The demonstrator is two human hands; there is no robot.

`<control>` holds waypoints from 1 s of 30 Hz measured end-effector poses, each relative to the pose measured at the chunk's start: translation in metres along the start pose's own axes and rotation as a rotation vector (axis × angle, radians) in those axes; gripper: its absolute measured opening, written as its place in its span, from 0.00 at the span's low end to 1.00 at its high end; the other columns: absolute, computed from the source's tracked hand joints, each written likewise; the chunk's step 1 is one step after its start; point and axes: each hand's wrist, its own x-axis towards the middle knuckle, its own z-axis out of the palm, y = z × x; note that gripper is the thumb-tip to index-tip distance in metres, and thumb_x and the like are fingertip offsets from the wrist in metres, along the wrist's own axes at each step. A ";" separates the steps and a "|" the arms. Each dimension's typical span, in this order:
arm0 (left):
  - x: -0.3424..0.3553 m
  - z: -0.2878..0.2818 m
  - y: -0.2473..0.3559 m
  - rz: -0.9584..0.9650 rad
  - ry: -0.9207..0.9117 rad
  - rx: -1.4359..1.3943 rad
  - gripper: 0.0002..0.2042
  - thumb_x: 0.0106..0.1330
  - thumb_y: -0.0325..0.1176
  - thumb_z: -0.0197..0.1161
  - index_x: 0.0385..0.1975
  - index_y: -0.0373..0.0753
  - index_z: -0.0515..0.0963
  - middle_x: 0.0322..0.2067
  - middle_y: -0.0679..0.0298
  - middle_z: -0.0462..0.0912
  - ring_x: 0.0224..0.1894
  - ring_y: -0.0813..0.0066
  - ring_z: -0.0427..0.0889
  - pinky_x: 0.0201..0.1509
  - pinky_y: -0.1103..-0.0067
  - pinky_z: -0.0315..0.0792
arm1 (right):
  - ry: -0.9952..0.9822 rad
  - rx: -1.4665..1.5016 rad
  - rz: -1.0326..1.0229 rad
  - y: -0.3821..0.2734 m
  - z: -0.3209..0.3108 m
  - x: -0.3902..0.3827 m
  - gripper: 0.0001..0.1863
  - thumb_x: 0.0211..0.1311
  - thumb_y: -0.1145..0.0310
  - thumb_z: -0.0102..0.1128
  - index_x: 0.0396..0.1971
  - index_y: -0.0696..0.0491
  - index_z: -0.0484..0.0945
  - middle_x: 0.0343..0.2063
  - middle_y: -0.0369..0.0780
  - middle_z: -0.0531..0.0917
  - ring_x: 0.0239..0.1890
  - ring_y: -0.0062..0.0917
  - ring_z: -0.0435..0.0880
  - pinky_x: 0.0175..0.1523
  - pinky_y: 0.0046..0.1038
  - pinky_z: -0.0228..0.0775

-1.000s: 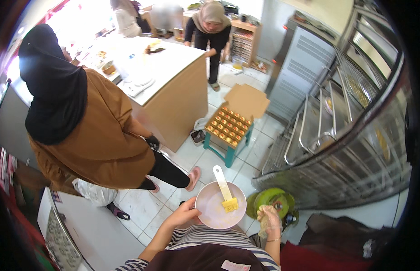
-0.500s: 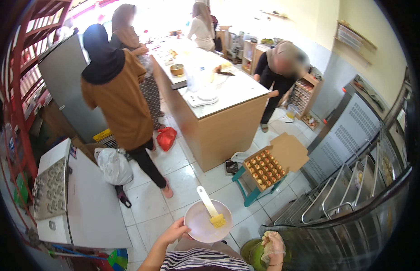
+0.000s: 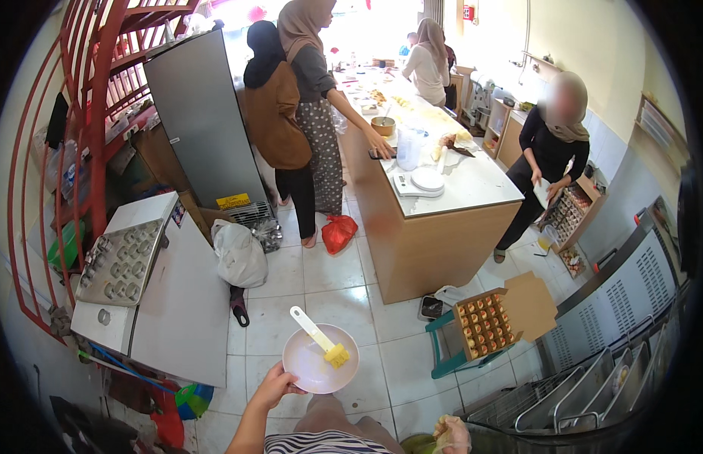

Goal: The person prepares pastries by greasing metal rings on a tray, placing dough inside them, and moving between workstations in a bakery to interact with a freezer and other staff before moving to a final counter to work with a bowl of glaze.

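My left hand [image 3: 276,384] grips the rim of a shallow pale bowl [image 3: 304,369] and holds it out over the tiled floor. A pastry brush [image 3: 313,331] with a white handle and yellow bristles lies in the bowl, its handle jutting past the far rim. At the lower edge is my right hand [image 3: 452,434], in what looks like a clear plastic glove. Its fingers are curled in, and whether anything is inside them is hidden. Beside it, a greenish round thing [image 3: 419,443] is mostly cut off by the frame.
Ahead stands a worktable [image 3: 442,250] with a white scale [image 3: 419,181]. Right of centre, an open carton [image 3: 533,303] of small round pastries rests on a green stool [image 3: 442,363]. Metal racks [image 3: 571,401] line the right; a white chest [image 3: 185,303] stands left. Several people are around the table.
The view has shifted, and the bowl with its brush sits further left. My right hand has dropped toward the lower edge. A person now reaches across the table; another has straightened up.
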 end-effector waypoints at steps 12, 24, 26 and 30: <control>0.009 -0.001 0.004 0.012 -0.015 -0.030 0.22 0.48 0.23 0.48 0.46 0.28 0.57 0.39 0.52 0.68 0.34 0.61 0.75 0.32 0.70 0.76 | -0.001 0.113 0.032 0.017 -0.003 0.016 0.08 0.52 0.67 0.47 0.19 0.54 0.67 0.17 0.35 0.69 0.21 0.21 0.67 0.26 0.22 0.62; 0.020 -0.003 0.020 0.055 -0.074 0.016 0.20 0.46 0.25 0.47 0.42 0.30 0.59 0.34 0.53 0.72 0.28 0.66 0.77 0.25 0.76 0.76 | 0.142 0.330 0.075 0.084 -0.026 0.030 0.07 0.46 0.69 0.56 0.23 0.56 0.70 0.18 0.37 0.73 0.18 0.22 0.72 0.21 0.21 0.65; 0.020 0.003 0.022 0.071 -0.057 0.060 0.20 0.46 0.28 0.47 0.42 0.31 0.61 0.31 0.56 0.73 0.25 0.69 0.76 0.25 0.78 0.75 | 0.187 0.346 0.091 0.089 -0.025 0.024 0.08 0.46 0.68 0.57 0.23 0.55 0.71 0.17 0.36 0.73 0.17 0.20 0.72 0.21 0.20 0.64; 0.022 0.010 0.029 0.074 -0.088 0.102 0.19 0.46 0.29 0.47 0.41 0.32 0.61 0.30 0.56 0.74 0.23 0.72 0.76 0.25 0.79 0.73 | 0.230 0.434 0.135 0.102 -0.033 0.019 0.07 0.46 0.70 0.57 0.24 0.53 0.69 0.21 0.36 0.74 0.22 0.23 0.74 0.22 0.22 0.66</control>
